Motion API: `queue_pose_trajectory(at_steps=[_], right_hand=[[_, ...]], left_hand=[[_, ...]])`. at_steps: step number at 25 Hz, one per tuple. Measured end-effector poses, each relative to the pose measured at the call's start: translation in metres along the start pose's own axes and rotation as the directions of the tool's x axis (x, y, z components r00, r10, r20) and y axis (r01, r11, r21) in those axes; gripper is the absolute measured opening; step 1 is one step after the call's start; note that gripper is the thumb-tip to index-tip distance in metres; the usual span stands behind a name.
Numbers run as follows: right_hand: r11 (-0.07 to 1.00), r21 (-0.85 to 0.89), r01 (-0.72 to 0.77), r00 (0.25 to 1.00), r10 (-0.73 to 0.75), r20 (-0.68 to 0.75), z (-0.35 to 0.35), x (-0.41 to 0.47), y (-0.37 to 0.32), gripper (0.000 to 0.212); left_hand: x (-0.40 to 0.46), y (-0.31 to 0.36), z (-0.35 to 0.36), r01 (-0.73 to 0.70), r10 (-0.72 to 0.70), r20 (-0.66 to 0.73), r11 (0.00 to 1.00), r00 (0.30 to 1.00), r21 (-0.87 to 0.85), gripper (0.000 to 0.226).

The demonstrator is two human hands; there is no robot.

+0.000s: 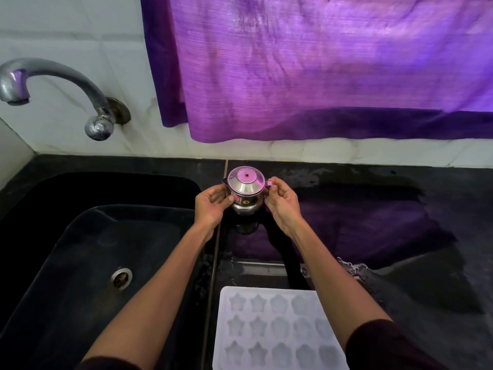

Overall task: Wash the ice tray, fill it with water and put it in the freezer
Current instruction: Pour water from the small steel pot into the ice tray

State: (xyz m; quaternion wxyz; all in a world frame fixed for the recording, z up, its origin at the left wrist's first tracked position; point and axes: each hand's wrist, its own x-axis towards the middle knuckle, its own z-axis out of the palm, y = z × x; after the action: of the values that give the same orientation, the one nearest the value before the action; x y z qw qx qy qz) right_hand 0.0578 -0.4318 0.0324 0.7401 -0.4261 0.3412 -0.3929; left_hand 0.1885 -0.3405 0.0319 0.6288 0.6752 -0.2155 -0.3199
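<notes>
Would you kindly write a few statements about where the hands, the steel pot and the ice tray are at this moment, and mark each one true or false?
1. Both the left hand and the right hand hold the small steel pot. True.
2. The ice tray lies in the sink. False: it lies on the counter, right of the sink.
3. Water runs from the tap. False: no stream shows.
4. The pot's lid is on. True.

White tiled wall (66, 30) behind a wet black stone worktop (400, 182); purple curtain (320, 62) glows with daylight; black sink (80, 249) under a steel tap (53, 76).
</notes>
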Motion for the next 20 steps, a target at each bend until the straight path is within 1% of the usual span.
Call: queue_pose_trajectory(at_steps=[4, 13, 14, 15, 17, 19, 20], right_hand=[[1.000, 0.011, 0.016, 1.000, -0.016, 0.015, -0.001, 0.008, 0.005, 0.022], [0.993, -0.116, 0.015, 0.999, -0.009, 0.051, -0.006, 0.011, 0.003, 0.018], [0.985, -0.169, 0.033, 0.998, -0.022, 0.066, -0.008, 0.009, 0.001, 0.016], [0.963, -0.260, 0.066, 0.996, -0.047, 0.075, -0.011, 0.007, -0.001, 0.015], [0.882, -0.450, 0.141, 0.990, -0.115, 0.086, -0.021, -0.004, -0.005, 0.028], [0.827, -0.529, 0.191, 0.981, -0.170, 0.088, -0.035, -0.028, -0.011, 0.037], [0.812, -0.546, 0.205, 0.978, -0.186, 0.090, -0.044, -0.042, -0.013, 0.037]], left_hand=[[0.009, -0.001, 0.004, 0.020, -0.021, -0.010, 1.000, 1.000, -0.007, 0.047], [0.008, -0.006, 0.000, 0.071, -0.071, -0.011, 0.997, 0.997, -0.034, 0.051], [0.007, -0.006, 0.000, 0.070, -0.070, -0.014, 0.997, 0.997, -0.041, 0.050], [0.005, -0.007, 0.000, 0.069, -0.070, -0.033, 0.996, 0.997, -0.052, 0.049], [-0.004, -0.007, -0.002, 0.073, -0.081, -0.120, 0.995, 0.989, -0.074, 0.046], [-0.020, -0.007, -0.008, 0.064, -0.078, -0.182, 0.995, 0.980, -0.080, 0.041], [-0.033, -0.008, -0.013, 0.058, -0.071, -0.179, 0.995, 0.981, -0.077, 0.038]])
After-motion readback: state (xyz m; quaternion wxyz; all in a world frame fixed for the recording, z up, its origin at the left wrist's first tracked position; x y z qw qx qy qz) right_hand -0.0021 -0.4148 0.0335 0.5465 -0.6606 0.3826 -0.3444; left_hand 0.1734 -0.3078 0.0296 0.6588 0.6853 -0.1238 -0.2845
